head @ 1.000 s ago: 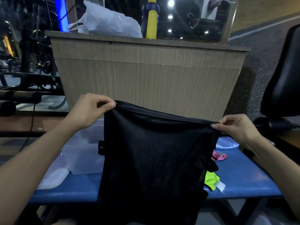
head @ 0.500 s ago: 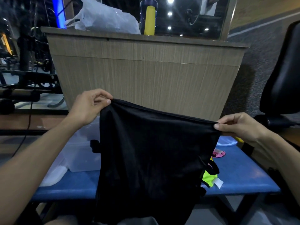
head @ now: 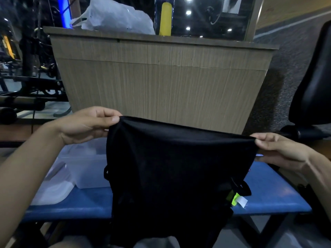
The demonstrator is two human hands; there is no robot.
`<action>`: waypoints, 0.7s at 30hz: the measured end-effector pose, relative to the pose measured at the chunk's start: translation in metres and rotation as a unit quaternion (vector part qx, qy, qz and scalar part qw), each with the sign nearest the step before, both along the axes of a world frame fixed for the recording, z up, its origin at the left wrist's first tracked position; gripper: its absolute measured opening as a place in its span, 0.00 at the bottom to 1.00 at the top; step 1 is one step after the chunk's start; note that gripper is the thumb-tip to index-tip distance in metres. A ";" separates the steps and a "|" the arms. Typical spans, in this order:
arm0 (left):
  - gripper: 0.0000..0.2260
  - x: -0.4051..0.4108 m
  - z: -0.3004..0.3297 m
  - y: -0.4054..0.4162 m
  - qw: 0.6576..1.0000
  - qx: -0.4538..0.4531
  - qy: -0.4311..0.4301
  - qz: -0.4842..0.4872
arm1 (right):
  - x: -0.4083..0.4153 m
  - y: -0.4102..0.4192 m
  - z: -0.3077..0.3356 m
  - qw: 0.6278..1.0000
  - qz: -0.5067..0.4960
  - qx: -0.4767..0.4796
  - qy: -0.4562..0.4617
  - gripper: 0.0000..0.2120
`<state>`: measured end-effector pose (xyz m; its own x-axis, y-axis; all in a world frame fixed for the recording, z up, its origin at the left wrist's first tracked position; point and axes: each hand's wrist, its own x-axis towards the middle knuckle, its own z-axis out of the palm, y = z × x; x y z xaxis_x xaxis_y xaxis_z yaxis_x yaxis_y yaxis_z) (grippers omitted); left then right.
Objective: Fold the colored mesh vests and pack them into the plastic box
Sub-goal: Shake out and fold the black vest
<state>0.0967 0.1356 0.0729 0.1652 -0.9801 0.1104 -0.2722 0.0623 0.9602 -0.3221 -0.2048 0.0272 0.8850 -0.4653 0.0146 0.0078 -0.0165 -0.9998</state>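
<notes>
Left hand (head: 84,125) and right hand (head: 283,152) are each pinching a top corner of the black mesh vest (head: 172,176), holding it stretched and hanging over the blue padded bench (head: 268,199); clear plastic box (head: 86,169) is sitting behind-left on the bench; neon-yellow fabric (head: 234,200) is peeking out at the vest's right edge.

The scene is being seen by one camera only, worn on the person's head, so no part is being shared with a second view. It is being pointed forward and down. The two hands are being seen very close up, and the wooden counter (head: 161,83) is being faced just behind them.
</notes>
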 end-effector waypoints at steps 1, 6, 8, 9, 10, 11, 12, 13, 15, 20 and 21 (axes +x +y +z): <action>0.22 0.002 -0.001 0.000 1.000 0.001 0.013 -0.010 | 0.000 0.001 -0.003 0.999 -0.006 0.015 -0.030 0.09; 0.07 0.007 -0.012 -0.013 0.997 -0.021 0.045 0.053 | 0.013 -0.005 -0.017 0.997 -0.001 0.016 0.078 0.32; 0.11 0.010 -0.014 -0.018 0.996 -0.029 0.032 0.073 | 0.019 -0.001 -0.019 0.980 0.012 -0.028 0.199 0.34; 0.18 0.011 -0.015 -0.019 0.996 -0.031 0.024 0.080 | 0.021 -0.001 -0.018 0.973 0.022 -0.040 0.228 0.31; 0.24 0.012 -0.016 -0.020 0.996 -0.033 0.017 0.086 | 0.022 0.001 -0.018 0.969 0.026 -0.042 0.242 0.30; 0.29 0.014 -0.017 -0.020 0.995 -0.036 0.015 0.092 | 0.023 0.002 -0.018 0.969 0.028 -0.037 0.243 0.31; 0.32 0.015 -0.017 -0.020 0.995 -0.039 0.015 0.095 | 0.024 0.003 -0.018 0.971 0.027 -0.025 0.238 0.32; 0.33 0.017 -0.018 -0.020 0.994 -0.041 0.014 0.096 | 0.025 0.001 -0.020 0.974 0.029 -0.013 0.223 0.34; 0.22 0.019 -0.020 -0.019 0.995 -0.040 0.020 0.094 | 0.026 0.001 -0.022 0.986 0.028 0.000 0.165 0.39; 0.08 0.019 -0.021 -0.004 1.000 0.004 -0.007 0.017 | 0.034 0.006 -0.022 0.998 -0.035 0.026 -0.045 0.38; 0.11 0.019 -0.023 0.000 1.000 0.008 -0.002 -0.013 | 0.037 0.007 -0.020 0.995 -0.043 0.032 -0.079 0.37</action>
<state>0.1158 0.1356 0.0498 0.1386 -0.9857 0.0958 -0.2741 0.0548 0.9602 -0.2855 -0.1974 0.0075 0.8315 -0.5428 0.1180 0.1655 0.0393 -0.9854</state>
